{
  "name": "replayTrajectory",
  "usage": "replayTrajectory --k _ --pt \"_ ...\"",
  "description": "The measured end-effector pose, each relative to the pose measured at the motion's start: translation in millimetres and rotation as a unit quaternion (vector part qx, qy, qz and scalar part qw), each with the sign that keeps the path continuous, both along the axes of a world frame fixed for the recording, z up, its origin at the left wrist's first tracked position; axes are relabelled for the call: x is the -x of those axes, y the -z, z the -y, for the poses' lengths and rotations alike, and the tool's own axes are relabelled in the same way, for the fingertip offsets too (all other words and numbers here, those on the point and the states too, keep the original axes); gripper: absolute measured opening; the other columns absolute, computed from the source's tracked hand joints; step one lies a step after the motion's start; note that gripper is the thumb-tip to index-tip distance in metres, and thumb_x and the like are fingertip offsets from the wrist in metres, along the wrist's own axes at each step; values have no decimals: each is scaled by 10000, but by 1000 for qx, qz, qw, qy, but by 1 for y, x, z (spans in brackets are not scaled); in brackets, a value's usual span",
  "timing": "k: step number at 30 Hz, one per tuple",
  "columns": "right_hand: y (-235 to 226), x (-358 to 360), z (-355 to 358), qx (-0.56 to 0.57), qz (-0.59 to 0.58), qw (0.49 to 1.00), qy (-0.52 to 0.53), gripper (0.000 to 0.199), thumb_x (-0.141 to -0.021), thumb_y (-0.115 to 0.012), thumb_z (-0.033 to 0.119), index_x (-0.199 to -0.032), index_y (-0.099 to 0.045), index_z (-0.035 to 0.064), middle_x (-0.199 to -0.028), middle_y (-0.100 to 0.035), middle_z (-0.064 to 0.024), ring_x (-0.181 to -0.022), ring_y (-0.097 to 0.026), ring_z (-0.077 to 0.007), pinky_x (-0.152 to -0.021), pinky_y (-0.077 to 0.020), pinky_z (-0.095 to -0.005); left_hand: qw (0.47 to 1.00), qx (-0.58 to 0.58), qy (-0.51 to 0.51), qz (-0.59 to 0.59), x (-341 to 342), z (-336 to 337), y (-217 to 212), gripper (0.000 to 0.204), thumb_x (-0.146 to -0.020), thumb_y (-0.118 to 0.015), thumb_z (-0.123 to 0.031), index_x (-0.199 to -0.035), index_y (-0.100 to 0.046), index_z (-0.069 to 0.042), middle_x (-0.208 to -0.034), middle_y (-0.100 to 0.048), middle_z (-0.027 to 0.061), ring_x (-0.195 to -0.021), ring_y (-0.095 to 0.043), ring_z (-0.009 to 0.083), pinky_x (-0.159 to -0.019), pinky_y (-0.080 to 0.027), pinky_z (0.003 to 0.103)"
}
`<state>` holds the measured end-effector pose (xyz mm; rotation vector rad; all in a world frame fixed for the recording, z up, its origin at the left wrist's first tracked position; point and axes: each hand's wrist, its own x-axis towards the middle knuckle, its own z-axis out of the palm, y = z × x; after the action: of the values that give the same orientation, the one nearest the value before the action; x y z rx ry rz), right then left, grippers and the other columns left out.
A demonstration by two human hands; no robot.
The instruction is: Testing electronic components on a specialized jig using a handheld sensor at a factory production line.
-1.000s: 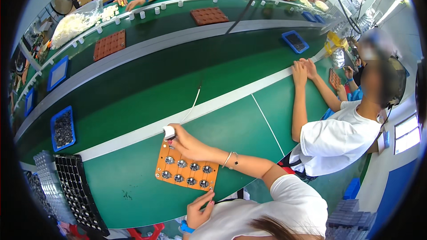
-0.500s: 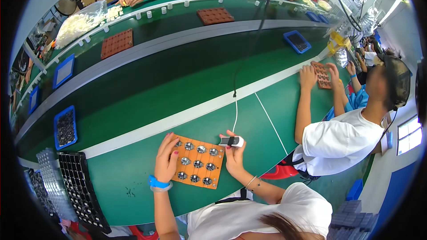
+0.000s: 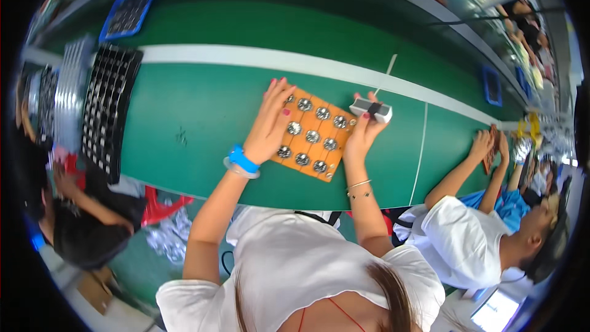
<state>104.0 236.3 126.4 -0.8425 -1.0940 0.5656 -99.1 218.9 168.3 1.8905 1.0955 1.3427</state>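
A square orange board (image 3: pixel 312 150) rests tilted on the green table, with rows of round shiny metal parts (image 3: pixel 313 136) set in it. Along its left edge lies my left hand (image 3: pixel 270 123), fingers close together and stretched toward the far corner, thumb pressed on the board. A small white-and-grey device (image 3: pixel 375 110) with a black band and a thin pale cord sits in my right hand (image 3: pixel 362 132). The thumb lies on the device's near side and fingertips show behind it. That hand is at the board's right edge; whether it touches the board I cannot tell.
A black gridded tray (image 3: pixel 110 110) and stacked clear trays (image 3: pixel 74 95) stand at the left. Dark crumbs (image 3: pixel 181 136) lie on the table. Beyond the white rail (image 3: pixel 246 56), a blue tray (image 3: pixel 130 11) holds dark parts. A co-worker (image 3: pixel 458 240) handles another board at the right.
The view has turned and dropped toward my body, so the far belt mostly leaves the picture. Both hands stay at the board, and the device remains in the right one.
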Motion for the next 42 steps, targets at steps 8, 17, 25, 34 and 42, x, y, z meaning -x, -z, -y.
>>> replayTrajectory --k 8,17,25,34,42 --pt "66 37 -13 0 45 989 -138 433 -993 -394 175 -1361 -186 79 -1413 -348 -187 -1230 -469 -337 -1047 -356 -415 980 -10 -169 108 20 53 96 359 -1003 -337 -174 -1287 -467 3 -1450 -352 171 -1396 -225 322 -1127 -186 395" --pt "76 0 39 155 22 955 -252 502 -960 -502 268 -1308 -216 46 -1231 -489 -157 -947 -592 -219 -823 -502 -363 971 131 -177 -94 18 110 63 349 -828 -610 -63 -1172 -555 -48 -1253 -543 167 -1207 -483 347 -1025 -372 418" --pt "10 -82 -13 156 22 926 -343 376 -960 -421 55 -1286 -233 60 -1346 -408 -176 -1017 -573 -210 -881 -487 -351 958 74 -187 -205 -64 60 13 222 -700 -719 -28 -915 -671 -56 -1053 -650 90 -1045 -530 315 -931 -416 398" --pt "17 -85 14 156 160 919 -324 412 -871 -552 32 -1265 -431 47 -1222 -540 -128 -1064 -563 -214 -901 -468 -339 933 8 -118 -341 -61 70 25 137 -713 -710 -9 -834 -669 -58 -1001 -652 57 -1006 -553 280 -824 -438 373" --pt "-62 -32 58 182 210 839 -468 396 -824 -628 109 -1204 -532 51 -1132 -559 -111 -1005 -559 -268 -847 -471 -361 967 149 -154 -139 -56 109 -49 252 -748 -700 -1 -985 -614 -12 -1008 -637 162 -902 -629 311 -786 -502 346"
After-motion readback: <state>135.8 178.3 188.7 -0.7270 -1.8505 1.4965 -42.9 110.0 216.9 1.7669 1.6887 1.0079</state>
